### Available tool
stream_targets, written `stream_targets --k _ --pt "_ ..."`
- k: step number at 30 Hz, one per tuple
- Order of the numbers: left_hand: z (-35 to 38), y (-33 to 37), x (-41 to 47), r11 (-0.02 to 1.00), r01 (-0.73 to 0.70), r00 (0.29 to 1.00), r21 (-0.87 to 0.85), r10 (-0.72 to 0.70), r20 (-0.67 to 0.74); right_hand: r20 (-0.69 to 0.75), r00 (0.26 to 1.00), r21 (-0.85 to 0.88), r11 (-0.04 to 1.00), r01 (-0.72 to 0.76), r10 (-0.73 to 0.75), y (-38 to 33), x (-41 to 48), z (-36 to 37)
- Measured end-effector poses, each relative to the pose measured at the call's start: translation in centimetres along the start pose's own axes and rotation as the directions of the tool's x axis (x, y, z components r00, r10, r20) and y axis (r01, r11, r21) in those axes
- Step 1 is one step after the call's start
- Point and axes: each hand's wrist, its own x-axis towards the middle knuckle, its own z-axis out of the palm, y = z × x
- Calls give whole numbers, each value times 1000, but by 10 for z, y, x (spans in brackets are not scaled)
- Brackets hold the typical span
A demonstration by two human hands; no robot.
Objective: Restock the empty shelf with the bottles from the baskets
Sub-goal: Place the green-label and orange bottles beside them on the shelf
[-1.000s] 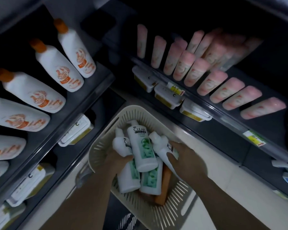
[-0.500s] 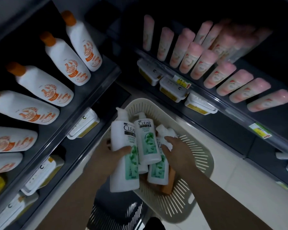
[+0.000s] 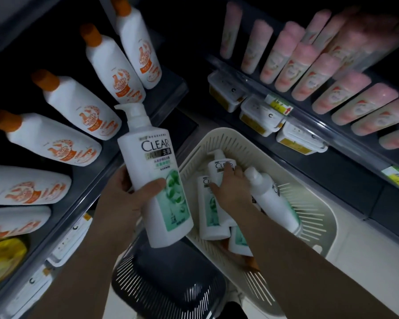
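Left of the fingers, a dark shelf carries smooth white bottles with orange caps (image 3: 72, 102), lying in a row. The left hand (image 3: 129, 199) grasps one pump bottle (image 3: 152, 157) round its middle, with the thumb across the green leaf label. The bottle is lifted clear of the baskets, pump head up: glossy white plastic, flat-sided, round-shouldered. Below that hand sits a dark basket (image 3: 171, 272) with slotted walls; nothing shows inside it. Right of it is a cream basket (image 3: 309, 203), also slotted plastic, with rounded corners. In it the right hand (image 3: 230, 189) lies over a second bottle (image 3: 221, 164), fingers across its label and thumb at its near edge, apparently grasping it. A matching third bottle (image 3: 207, 215) lies just left of the thumb, a plain white one (image 3: 270, 199) just right of the fingers, and at least one more beneath the wrist. Farther right, pink tubes (image 3: 309, 72) stand packed on another shelf. By this view the restocking is at an early stage: one bottle is out, several remain, and the shelf to fill is not plainly in sight.
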Motion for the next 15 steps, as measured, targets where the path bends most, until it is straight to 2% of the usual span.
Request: stream_targets --k 3,8,15 --pt "-8 -6 5 1000 -7 1000 -8 7 10 30 998 -84 995 -54 57 -4 16 8" --pt "-17 -14 15 999 -23 998 -26 24 52 79 988 -95 988 -125 133 -1 40 21" --pt "-24 -19 26 1000 -21 998 -20 22 54 41 987 -111 982 -152 157 1 55 29"
